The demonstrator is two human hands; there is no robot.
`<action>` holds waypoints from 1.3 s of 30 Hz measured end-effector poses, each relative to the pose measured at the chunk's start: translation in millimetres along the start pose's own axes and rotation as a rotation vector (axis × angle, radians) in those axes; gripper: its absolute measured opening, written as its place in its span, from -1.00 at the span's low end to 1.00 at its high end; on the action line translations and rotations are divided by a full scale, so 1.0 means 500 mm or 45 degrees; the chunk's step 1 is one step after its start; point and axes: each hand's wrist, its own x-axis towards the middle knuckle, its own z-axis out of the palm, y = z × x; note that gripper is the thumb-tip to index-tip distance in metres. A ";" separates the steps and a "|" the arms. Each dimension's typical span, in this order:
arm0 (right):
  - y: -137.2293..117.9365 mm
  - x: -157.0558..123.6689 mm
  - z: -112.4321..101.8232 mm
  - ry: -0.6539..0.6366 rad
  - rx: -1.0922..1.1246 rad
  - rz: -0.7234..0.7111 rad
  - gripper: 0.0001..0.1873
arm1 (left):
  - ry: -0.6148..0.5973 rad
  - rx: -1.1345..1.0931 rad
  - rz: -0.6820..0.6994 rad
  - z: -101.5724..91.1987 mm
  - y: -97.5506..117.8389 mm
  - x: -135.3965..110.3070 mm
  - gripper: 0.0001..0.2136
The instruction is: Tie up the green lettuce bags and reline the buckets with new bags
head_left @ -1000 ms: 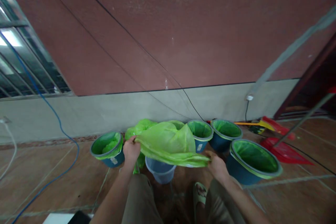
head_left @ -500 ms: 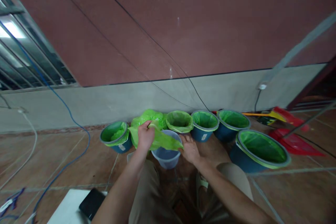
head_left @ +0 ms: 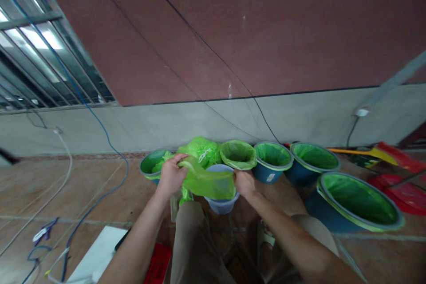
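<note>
A thin green plastic bag [head_left: 211,182] is stretched between my two hands above a translucent whitish bucket [head_left: 221,206]. My left hand [head_left: 173,173] is closed on the bag's left end. At its right end, my right hand [head_left: 244,183] grips the edge with the fingers pressed together. The bag covers much of the bucket's mouth, so most of the inside is hidden. Behind my left hand lies a heap of crumpled green bags [head_left: 201,151] against the wall. Beside that heap stands a bucket with a light green liner [head_left: 238,155].
Blue buckets with green liners stand at the left [head_left: 151,171] and the right [head_left: 271,175], with a larger lined bucket [head_left: 319,211] nearer me. A red dustpan [head_left: 399,193] lies far right. A blue cable [head_left: 109,142] crosses the floor near a white board [head_left: 96,253].
The bag is now pulled wider and flatter between my hands, and my right hand has closed on its edge. The view has shifted left.
</note>
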 end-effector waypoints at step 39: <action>0.187 -0.113 -0.339 0.773 0.904 0.249 -0.66 | 0.295 0.430 -0.181 0.019 -0.085 0.049 -0.66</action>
